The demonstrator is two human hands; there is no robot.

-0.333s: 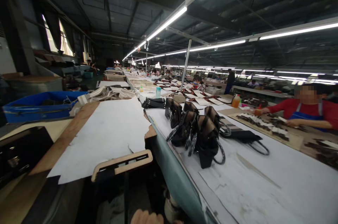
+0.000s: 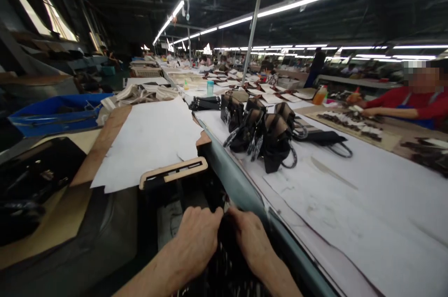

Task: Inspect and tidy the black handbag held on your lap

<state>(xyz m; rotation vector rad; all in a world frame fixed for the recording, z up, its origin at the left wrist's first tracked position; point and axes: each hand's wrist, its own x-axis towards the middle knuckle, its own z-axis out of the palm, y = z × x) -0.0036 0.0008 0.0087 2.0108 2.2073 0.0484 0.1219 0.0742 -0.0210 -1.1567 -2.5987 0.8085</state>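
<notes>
Black fabric (image 2: 227,241) sits bunched between the person's hands, low in the middle of the frame, its lower part speckled with a pale pattern too blurred to make out. The left hand (image 2: 196,241) and right hand (image 2: 250,245) both curl over its top edge, knuckles up, each in a narrow grip on the fabric, with the two nearly meeting. Just right of the right hand runs the grey-green edge strip (image 2: 241,199) of a long white table (image 2: 336,213). On that table, beyond the hands, stands a cluster of black handbags (image 2: 259,129) with looped straps. Left of the strip, a white sheet (image 2: 147,145) lies on a brown board (image 2: 109,138), with a tan-framed template (image 2: 173,173) at its near edge. A blue bin (image 2: 59,117) sits at the left of the frame, and a black case (image 2: 35,180) at the lower left. At the right, a person in a red shirt (image 2: 413,101) has both hands over small dark pieces (image 2: 341,124) on a tan mat.
</notes>
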